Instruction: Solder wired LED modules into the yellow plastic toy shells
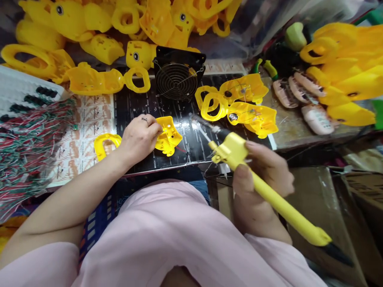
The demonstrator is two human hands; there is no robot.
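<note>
My left hand (140,137) rests on the black mat (185,135), fingers closed on a small yellow plastic shell (169,137) that it holds flat. A ring shows on one finger. My right hand (260,175) grips a yellow soldering iron (254,175) by its handle. The iron's metal tip (205,127) points up and left, a short way right of the shell and not touching it. A yellow ring-shaped handle piece (104,144) lies just left of my left wrist.
A small black fan (178,73) stands behind the mat. Several yellow shells (89,40) are heaped at the back and right (344,67). Two wired shells (242,107) lie right of the fan. A bundle of red and green wires (26,139) fills the left. Cardboard boxes (329,207) sit lower right.
</note>
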